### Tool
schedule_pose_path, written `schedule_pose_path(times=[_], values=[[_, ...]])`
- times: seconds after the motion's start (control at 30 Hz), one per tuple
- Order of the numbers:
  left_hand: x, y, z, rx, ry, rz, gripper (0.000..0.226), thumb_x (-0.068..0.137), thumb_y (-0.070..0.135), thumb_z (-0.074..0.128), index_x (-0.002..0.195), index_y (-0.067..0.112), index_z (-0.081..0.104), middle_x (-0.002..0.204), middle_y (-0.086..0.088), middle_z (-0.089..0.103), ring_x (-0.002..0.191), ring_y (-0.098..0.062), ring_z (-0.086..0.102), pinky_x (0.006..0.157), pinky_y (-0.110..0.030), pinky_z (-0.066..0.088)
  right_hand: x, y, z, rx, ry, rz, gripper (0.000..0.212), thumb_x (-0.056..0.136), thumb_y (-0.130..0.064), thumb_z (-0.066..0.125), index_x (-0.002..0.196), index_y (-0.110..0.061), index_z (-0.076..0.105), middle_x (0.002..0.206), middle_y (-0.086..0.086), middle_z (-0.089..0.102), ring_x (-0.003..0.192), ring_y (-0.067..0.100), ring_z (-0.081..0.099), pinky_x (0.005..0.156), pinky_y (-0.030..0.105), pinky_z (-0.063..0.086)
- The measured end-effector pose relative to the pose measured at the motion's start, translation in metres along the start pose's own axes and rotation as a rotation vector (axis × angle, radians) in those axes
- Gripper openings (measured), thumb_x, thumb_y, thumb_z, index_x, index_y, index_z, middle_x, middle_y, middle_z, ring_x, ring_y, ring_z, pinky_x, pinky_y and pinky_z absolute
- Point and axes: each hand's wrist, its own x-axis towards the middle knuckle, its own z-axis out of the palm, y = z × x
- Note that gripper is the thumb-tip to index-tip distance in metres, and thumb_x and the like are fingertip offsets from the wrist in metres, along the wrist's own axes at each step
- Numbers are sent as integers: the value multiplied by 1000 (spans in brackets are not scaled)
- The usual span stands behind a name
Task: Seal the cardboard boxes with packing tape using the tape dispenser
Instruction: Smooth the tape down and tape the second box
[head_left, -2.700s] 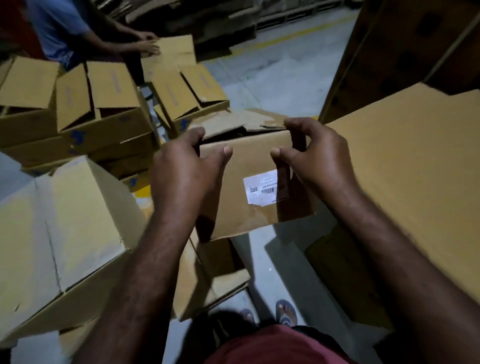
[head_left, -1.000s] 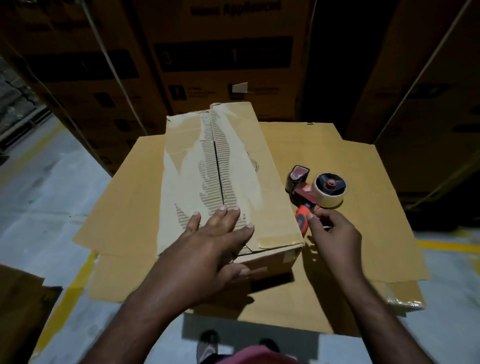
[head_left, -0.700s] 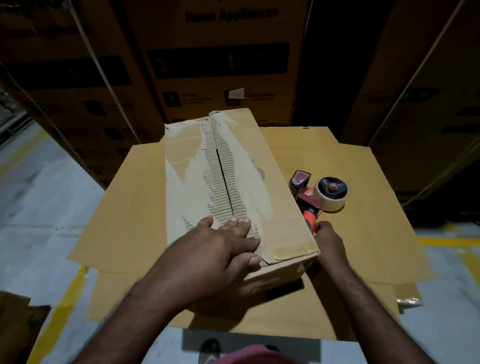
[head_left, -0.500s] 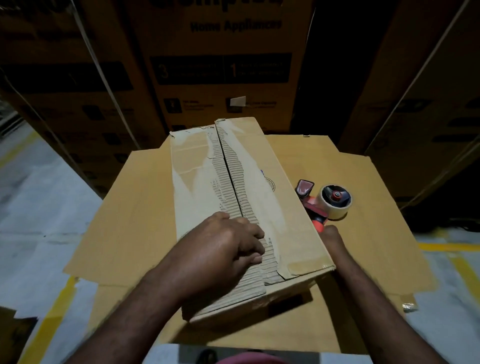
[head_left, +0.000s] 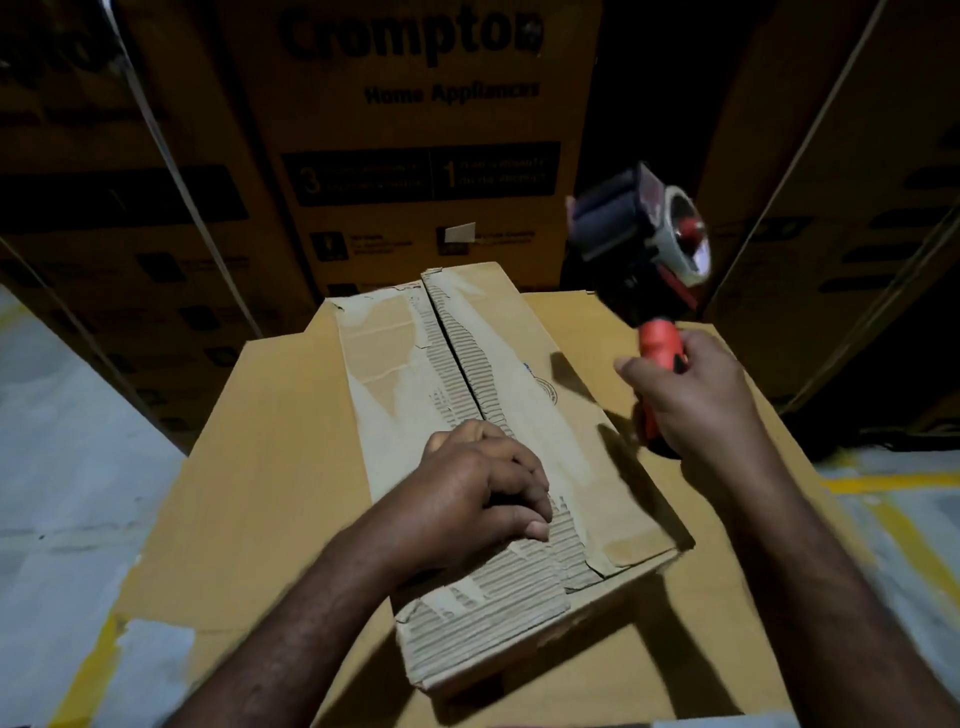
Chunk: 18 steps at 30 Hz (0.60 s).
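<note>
The cardboard box (head_left: 519, 374) lies on a larger flat carton (head_left: 270, 457), its two top flaps meeting at a centre seam where the paper is torn down to bare corrugation. The left hand (head_left: 478, 493) rests on the near end of that seam, its fingers (head_left: 524, 519) curled under and pressed together. The right hand (head_left: 696, 405) grips the orange handle of the tape dispenser (head_left: 644, 249), held raised to the right of the box. A stacked carton (head_left: 415, 218) behind reads "Crompton", "Home Appliances", with a "3" and a "1" in a black panel.
</note>
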Motion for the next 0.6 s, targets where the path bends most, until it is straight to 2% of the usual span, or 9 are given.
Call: schedule_pose_path(times=[0.1, 0.17, 0.27, 0.4, 0.43, 0.5, 0.53, 0.6], values=[[7, -7, -4, 6, 0, 45, 22, 82, 47, 77, 101, 37, 76, 111, 28, 64, 117, -3, 44, 100, -29, 30, -17, -16, 33, 172, -157, 59, 19, 90, -18, 67, 104, -16, 54, 79, 10, 60, 54, 22, 59, 49, 35, 51], [10, -17, -9, 3, 70, 61, 26, 82, 41, 79, 107, 33, 76, 113, 23, 65, 113, -5, 52, 95, -30, 42, -26, -11, 54, 243, -213, 114, 18, 88, -14, 67, 102, -13, 56, 71, 15, 59, 48, 25, 58, 49, 39, 53], [15, -30, -25, -47, 109, -58, 41, 76, 33, 86, 115, 30, 73, 122, 19, 56, 113, -1, 56, 91, -22, 49, -36, 6, 74, 163, -230, 123, 19, 84, -18, 69, 99, -20, 58, 80, 20, 65, 57, 33, 67, 56, 51, 59], [39, -52, -57, -11, 137, -136, 38, 76, 27, 87, 111, 30, 74, 105, 23, 55, 101, -2, 56, 80, -14, 43, -36, 14, 74, -15, -217, 80, 24, 81, -27, 72, 99, -24, 57, 84, 21, 66, 55, 30, 66, 52, 44, 54], [50, -64, -65, -12, 160, -150, 40, 77, 28, 86, 114, 32, 73, 110, 24, 56, 105, -4, 56, 85, -18, 45, -36, 15, 73, -31, -222, 84, 24, 81, -27, 72, 98, -24, 57, 84, 21, 66, 55, 30, 66, 53, 45, 54], [73, -94, -82, 104, 181, -242, 50, 79, 43, 82, 125, 36, 66, 131, 14, 55, 123, -14, 51, 102, -40, 46, -38, 16, 72, -50, -233, 89, 23, 82, -29, 72, 98, -24, 57, 85, 22, 66, 54, 27, 64, 55, 49, 54], [85, -109, -89, 215, 149, -319, 61, 78, 55, 78, 133, 36, 60, 144, 6, 49, 135, -22, 43, 110, -51, 39, -39, 16, 72, -54, -229, 88, 23, 82, -29, 72, 98, -24, 57, 86, 23, 65, 54, 26, 63, 55, 49, 54], [107, -133, -101, 334, 75, -451, 87, 75, 67, 73, 149, 33, 44, 164, -3, 25, 151, -29, 19, 120, -60, 18, -40, 15, 73, -15, -225, 97, 21, 84, -27, 72, 99, -24, 57, 88, 22, 65, 53, 24, 62, 56, 50, 55]])
